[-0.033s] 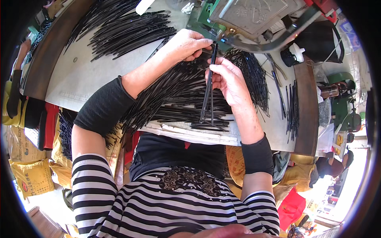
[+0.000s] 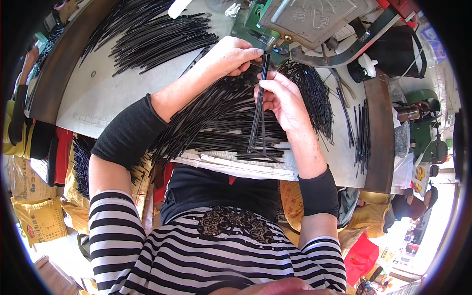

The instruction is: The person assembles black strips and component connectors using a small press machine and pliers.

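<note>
In the middle of the table, my right hand (image 2: 281, 96) is closed round a bundle of thin black jointed rods that look like umbrella ribs (image 2: 257, 115). They stand nearly upright in the view, spreading apart at their lower ends. My left hand (image 2: 236, 56) is pinched at the upper end of the ribs, beside the press; its thumb and forefinger almost touch the tip, and what they grip is hidden. Just beyond both hands is a green and grey metal press (image 2: 314, 19) with a curved lever bar (image 2: 339, 60). Loose black ribs (image 2: 206, 113) lie under my wrists.
Another heap of black ribs (image 2: 157, 42) covers the far left of the table (image 2: 91, 98). A smaller row of ribs (image 2: 362, 137) lies at the right, near the brown table edge (image 2: 381, 128). A white-topped bottle (image 2: 365, 66) stands at the back right. Yellow sacks (image 2: 42, 219) sit at lower left.
The press's curved lever bar has swung slightly to the right, away from the rib tips, showing more of the parts behind it. Both hands stay almost still.
</note>
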